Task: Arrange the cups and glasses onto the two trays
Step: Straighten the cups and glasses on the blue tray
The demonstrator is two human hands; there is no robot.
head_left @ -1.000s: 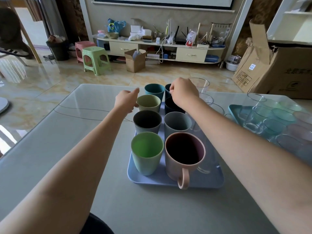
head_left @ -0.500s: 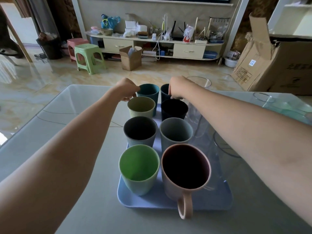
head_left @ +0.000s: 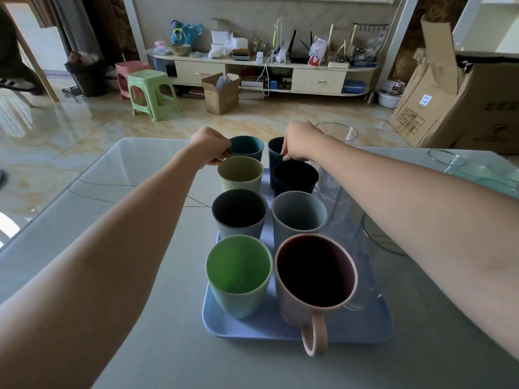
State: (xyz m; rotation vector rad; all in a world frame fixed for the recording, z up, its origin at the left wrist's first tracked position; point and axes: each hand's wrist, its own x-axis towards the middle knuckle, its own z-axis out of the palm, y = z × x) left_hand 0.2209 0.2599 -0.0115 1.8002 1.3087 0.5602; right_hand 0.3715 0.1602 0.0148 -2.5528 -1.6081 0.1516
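A grey table (head_left: 134, 276) stands in a living room with a shiny tile floor, a low shelf (head_left: 261, 71) full of small things, and a green stool (head_left: 153, 92) next to a pink one.

On the table lies a blue tray (head_left: 351, 329) with cups in two rows. The left hand (head_left: 209, 148) is at the far end of the tray. Its fingers are curled and pinch the rim of the teal cup (head_left: 247, 147), just behind the pale olive cup (head_left: 240, 174). The right hand (head_left: 302, 141) is closed on the rim of the navy cup (head_left: 274, 153), just behind the black cup (head_left: 295, 176).

Closer in stand a dark grey cup (head_left: 238, 213), a light grey cup (head_left: 299, 214), a green cup (head_left: 238, 275) and a pink mug (head_left: 316, 279) with its handle toward the person. All the cups look empty. Clear glasses (head_left: 337, 133) stand on the right side of the tray, partly hidden by the right arm. More glassware (head_left: 446, 158) sits at the far right edge of the table.

A big cardboard box (head_left: 460, 108) on the floor has printing on it, too blurred to read.
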